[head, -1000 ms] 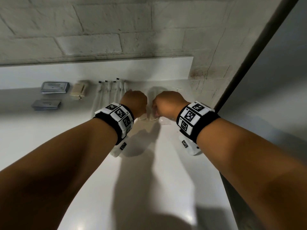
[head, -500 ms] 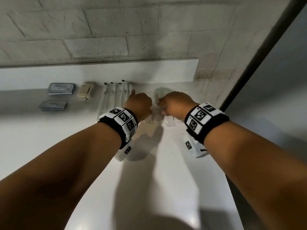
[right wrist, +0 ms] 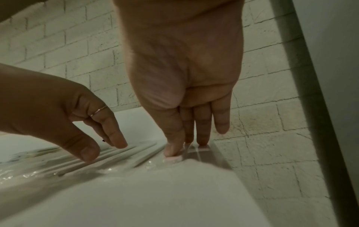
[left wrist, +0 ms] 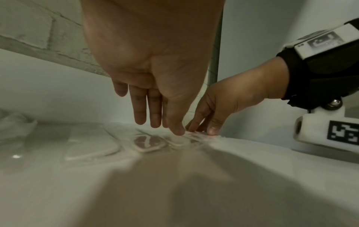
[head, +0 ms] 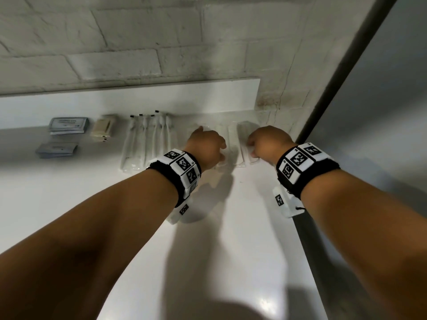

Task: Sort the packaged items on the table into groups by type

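Observation:
A row of clear-wrapped white packets (head: 233,144) lies at the back right of the white table (head: 231,227). My left hand (head: 205,146) hovers over them with straight fingers, and in the left wrist view its thumb tip (left wrist: 178,131) touches one packet (left wrist: 174,140). My right hand (head: 265,144) is at the right end of the row. Its thumb (right wrist: 173,147) and straight fingers press the end of the outermost packet (right wrist: 173,159) flat on the table. Neither hand lifts anything.
Clear-wrapped toothbrushes (head: 147,139) lie left of my hands. Further left are a beige packet (head: 104,128) and two blue-grey packets (head: 68,124) (head: 56,150). A brick wall (head: 138,42) backs the table. The table's right edge (head: 298,227) is close to my right wrist.
Both hands have moved a little further back onto the wrapped packets and drawn apart. The left fingers have straightened.

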`<state>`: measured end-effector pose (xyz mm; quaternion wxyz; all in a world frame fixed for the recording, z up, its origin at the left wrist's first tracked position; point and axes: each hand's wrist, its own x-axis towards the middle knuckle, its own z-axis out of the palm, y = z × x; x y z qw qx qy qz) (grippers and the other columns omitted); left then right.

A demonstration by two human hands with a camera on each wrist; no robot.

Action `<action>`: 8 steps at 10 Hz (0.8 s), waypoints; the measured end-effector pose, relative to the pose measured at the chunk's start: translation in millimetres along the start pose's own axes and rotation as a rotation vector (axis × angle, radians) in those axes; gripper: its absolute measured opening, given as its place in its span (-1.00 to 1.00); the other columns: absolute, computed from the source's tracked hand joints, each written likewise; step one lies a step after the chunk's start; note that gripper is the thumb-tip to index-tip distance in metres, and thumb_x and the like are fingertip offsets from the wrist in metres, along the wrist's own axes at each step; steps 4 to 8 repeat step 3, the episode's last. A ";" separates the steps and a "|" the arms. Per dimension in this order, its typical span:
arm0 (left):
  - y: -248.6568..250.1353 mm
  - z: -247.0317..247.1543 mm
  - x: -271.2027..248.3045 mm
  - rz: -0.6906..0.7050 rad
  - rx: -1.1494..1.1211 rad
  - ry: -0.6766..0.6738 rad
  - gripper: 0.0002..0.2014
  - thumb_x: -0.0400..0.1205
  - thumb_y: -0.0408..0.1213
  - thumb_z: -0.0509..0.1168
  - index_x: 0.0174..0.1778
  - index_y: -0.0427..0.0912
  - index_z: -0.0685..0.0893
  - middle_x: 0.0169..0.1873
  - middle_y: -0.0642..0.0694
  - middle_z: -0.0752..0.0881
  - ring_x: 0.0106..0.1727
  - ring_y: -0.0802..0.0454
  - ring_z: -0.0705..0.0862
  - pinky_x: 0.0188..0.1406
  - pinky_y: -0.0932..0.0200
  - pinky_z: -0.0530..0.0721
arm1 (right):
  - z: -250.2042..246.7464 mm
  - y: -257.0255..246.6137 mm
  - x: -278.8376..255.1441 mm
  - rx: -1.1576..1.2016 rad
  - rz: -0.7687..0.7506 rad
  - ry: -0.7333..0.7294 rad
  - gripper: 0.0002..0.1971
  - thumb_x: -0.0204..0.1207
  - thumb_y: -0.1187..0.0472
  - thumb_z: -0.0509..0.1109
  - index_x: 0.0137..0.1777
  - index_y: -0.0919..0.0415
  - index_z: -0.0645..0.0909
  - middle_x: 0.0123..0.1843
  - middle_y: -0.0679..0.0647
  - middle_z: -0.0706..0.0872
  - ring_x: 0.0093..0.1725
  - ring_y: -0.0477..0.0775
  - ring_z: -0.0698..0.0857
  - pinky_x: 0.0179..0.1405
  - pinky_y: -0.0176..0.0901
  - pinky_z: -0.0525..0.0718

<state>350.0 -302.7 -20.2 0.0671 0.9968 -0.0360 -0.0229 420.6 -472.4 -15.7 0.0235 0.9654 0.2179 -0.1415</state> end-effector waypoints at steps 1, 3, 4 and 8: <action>8.0 -0.8 -1.0 0.018 0.052 -0.058 -0.68 0.55 -0.15 0.33 0.22 -0.08 0.72 0.27 -0.03 0.68 0.40 -0.02 0.53 0.61 -0.03 0.07 | 0.1 1.9 -2.1 0.017 -0.016 0.000 -0.66 0.45 0.24 0.42 0.24 0.14 0.71 0.23 0.13 0.74 0.19 0.23 0.69 0.19 -0.03 0.67; 9.1 -0.2 0.4 -0.046 0.008 -0.027 -0.68 0.55 -0.11 0.35 0.21 -0.06 0.72 0.27 -0.02 0.67 0.39 0.00 0.54 0.63 0.01 0.03 | 4.1 11.6 -0.2 0.058 -0.067 0.047 -0.63 0.51 0.21 0.37 0.32 0.08 0.66 0.34 0.08 0.68 0.30 0.20 0.63 0.29 0.01 0.62; 9.1 -0.2 0.4 -0.046 0.008 -0.027 -0.68 0.55 -0.11 0.35 0.21 -0.06 0.72 0.27 -0.02 0.67 0.39 0.00 0.54 0.63 0.01 0.03 | 4.1 11.6 -0.2 0.058 -0.067 0.047 -0.63 0.51 0.21 0.37 0.32 0.08 0.66 0.34 0.08 0.68 0.30 0.20 0.63 0.29 0.01 0.62; 9.1 -0.2 0.4 -0.046 0.008 -0.027 -0.68 0.55 -0.11 0.35 0.21 -0.06 0.72 0.27 -0.02 0.67 0.39 0.00 0.54 0.63 0.01 0.03 | 4.1 11.6 -0.2 0.058 -0.067 0.047 -0.63 0.51 0.21 0.37 0.32 0.08 0.66 0.34 0.08 0.68 0.30 0.20 0.63 0.29 0.01 0.62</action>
